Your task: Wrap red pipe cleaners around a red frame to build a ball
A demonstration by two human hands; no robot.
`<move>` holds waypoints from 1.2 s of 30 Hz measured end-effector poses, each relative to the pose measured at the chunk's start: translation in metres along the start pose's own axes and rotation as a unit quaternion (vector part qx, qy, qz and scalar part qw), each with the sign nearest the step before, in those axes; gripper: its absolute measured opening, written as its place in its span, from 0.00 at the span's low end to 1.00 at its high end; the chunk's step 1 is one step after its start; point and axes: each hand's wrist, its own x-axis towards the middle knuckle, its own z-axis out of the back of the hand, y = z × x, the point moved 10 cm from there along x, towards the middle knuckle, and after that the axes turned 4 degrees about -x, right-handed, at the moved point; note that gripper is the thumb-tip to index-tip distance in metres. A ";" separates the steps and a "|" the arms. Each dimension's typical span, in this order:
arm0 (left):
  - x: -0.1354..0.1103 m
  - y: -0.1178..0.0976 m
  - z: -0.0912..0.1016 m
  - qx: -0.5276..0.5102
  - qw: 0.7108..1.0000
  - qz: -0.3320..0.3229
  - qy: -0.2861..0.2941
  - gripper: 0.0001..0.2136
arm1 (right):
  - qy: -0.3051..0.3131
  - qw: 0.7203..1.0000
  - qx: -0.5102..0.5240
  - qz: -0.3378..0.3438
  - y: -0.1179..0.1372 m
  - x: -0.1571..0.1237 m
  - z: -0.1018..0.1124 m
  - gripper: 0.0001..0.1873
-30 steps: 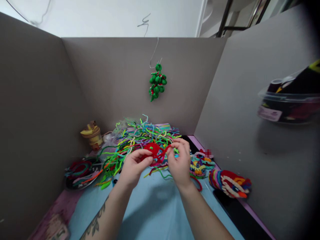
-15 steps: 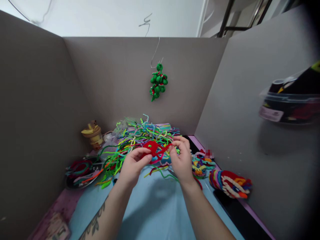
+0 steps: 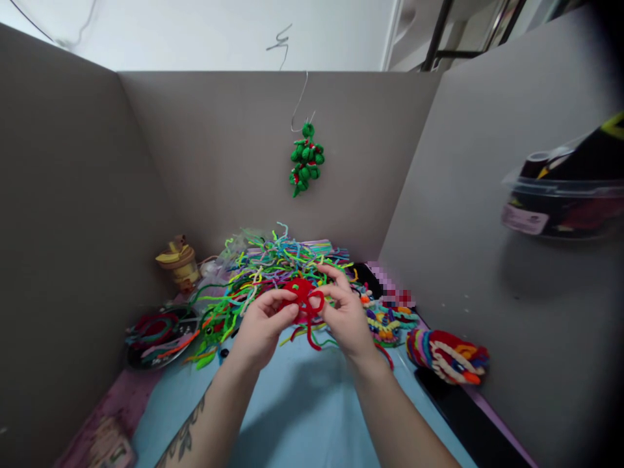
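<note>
Both hands meet above a light blue mat (image 3: 302, 416). My left hand (image 3: 260, 325) pinches a small red pipe-cleaner piece (image 3: 301, 290) with a green spot in it. My right hand (image 3: 347, 315) pinches the red pipe-cleaner tail (image 3: 312, 312) that comes off this piece and curls into a loop, its end hanging down. Just behind the hands lies a big tangle of coloured pipe cleaners (image 3: 273, 263).
A green pipe-cleaner cluster (image 3: 305, 159) hangs on a wire hook from the grey back partition. A yellow jar (image 3: 176, 263) and a dark dish of coloured pieces (image 3: 156, 335) stand left. Striped woven pieces (image 3: 446, 356) lie right. A clear tub (image 3: 565, 195) sits far right.
The red tail, stretched out to the right before, is now bent into a loop close to the red piece. My right hand has moved left toward my left hand.
</note>
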 end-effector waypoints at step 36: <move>0.003 -0.019 0.035 0.035 0.978 -0.164 -0.125 0.11 | -0.008 0.997 0.015 0.076 0.026 -0.023 -0.030 0.03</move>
